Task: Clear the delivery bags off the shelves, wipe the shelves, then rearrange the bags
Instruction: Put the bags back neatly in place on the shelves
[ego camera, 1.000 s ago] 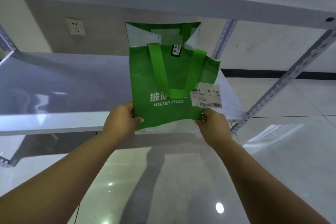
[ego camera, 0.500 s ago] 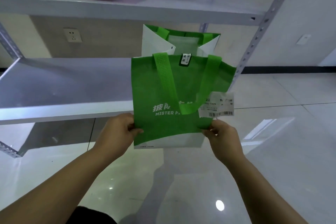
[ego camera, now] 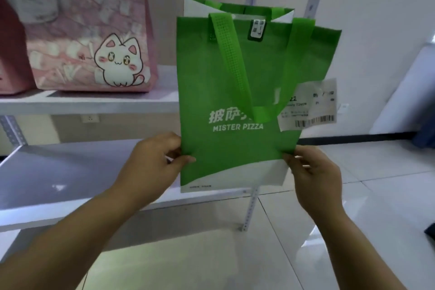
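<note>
The head view shows both hands holding a green delivery bag (ego camera: 211, 82) upright in the air in front of the shelves: the left hand (ego camera: 153, 167) pinches its lower left edge, the right hand (ego camera: 313, 172) its lower right edge. A printed receipt (ego camera: 310, 103) hangs at the bag's right side, and a pink cat bag (ego camera: 94, 37) stands on the upper shelf (ego camera: 89, 101) to the left.

the green bag (ego camera: 235, 82) hides most fingers of the left hand (ego camera: 150, 167) and right hand (ego camera: 315, 179) behind its lower corners. its handle (ego camera: 226, 54) covers the end of the white logo. print on the receipt (ego camera: 308, 103) at its right edge, on the black tag (ego camera: 256, 29) at its top and along its bottom strip is too small to read. left of it, the pink bag (ego camera: 94, 42) is blurred, its label unreadable. further left, a red bag (ego camera: 9, 49) is cut by the edge. low to its right, a dark thing (ego camera: 430, 231) is cut off, unidentifiable.
</note>
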`<state>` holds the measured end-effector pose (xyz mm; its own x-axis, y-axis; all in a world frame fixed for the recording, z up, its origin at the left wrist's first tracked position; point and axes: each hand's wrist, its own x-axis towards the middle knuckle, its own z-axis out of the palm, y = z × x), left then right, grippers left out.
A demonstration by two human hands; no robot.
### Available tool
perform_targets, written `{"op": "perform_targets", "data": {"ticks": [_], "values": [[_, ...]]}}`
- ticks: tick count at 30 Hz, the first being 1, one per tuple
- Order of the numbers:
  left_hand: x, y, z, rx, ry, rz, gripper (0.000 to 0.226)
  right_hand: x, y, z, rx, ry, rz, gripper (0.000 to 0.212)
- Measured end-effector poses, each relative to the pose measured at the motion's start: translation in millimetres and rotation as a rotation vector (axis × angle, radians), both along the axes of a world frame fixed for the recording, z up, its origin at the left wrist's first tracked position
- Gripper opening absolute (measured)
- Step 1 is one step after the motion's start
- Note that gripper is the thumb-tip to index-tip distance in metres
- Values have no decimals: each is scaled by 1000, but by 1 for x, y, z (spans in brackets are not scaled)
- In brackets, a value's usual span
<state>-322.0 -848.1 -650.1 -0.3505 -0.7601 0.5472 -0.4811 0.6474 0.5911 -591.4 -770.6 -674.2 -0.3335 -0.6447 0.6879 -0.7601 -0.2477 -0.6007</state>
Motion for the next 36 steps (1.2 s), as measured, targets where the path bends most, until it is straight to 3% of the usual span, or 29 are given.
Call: {"op": "perform_targets", "data": {"ticks": [7, 13, 17, 19, 22, 24, 32, 36], "values": [[3, -17, 89, -179, 60, 28, 17, 2, -33, 84, -90, -82, 34, 25], [5, -54, 124, -167, 61, 94, 4, 8, -79, 122, -61, -140, 23, 19], [8, -84, 127, -133, -6, 153, 10, 13, -114, 127, 8, -169, -4, 18], [9, -98, 126, -97, 5, 161, 2, 17, -131, 125, 55, -172, -22, 19], [10, -118, 122, -62, 5, 201, 31, 24, -154, 121, 113, -139, -42, 18], [11, -132, 117, -31, -22, 244, 39, 28, -167, 118, 150, -72, -88, 17], [8, -166, 102, 9, -155, 340, 27, 30, -200, 111, 298, 17, -209, 12], [0, -177, 103, -6, -87, 428, 30, 31, -214, 110, 303, -20, -245, 12]]}}
